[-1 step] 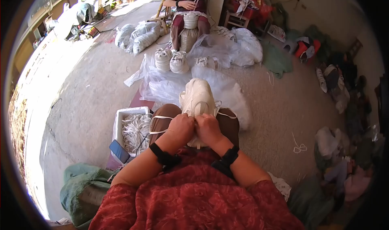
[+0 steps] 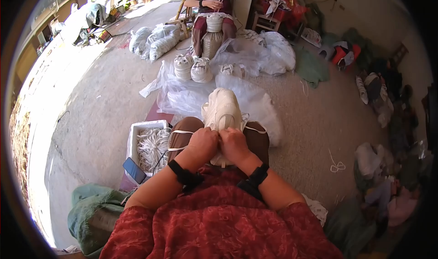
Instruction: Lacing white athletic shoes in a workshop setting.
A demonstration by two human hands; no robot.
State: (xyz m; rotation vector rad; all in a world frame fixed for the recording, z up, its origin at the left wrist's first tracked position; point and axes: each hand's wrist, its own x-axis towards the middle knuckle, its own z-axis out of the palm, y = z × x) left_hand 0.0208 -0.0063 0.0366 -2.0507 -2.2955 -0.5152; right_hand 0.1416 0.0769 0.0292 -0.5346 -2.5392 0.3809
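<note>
A cream-white shoe [image 2: 222,103] rests between my knees, its rounded toe pointing away from me. My left hand [image 2: 204,144] and my right hand [image 2: 234,145] meet at its near part, both closed, fingers pressed together. Their fingertips are mostly hidden, so whether a lace is pinched there too does not show. A white shoelace [image 2: 179,132] loops out over my left knee, and another lace loop [image 2: 258,127] lies over my right knee. Beside my left leg, a white foam box [image 2: 132,142] holds a heap of white shoelaces [image 2: 152,145].
A phone [image 2: 134,170] leans at the box's near corner. Ahead, stacks of white shoes [image 2: 200,70] stand by clear plastic sheeting [image 2: 185,97]. Beyond sits a co-worker [image 2: 214,4] pulling long laces at a tall stack [image 2: 212,40]. Bags and cloth [image 2: 372,161] pile up at right; green sacking [image 2: 93,213] lies near left.
</note>
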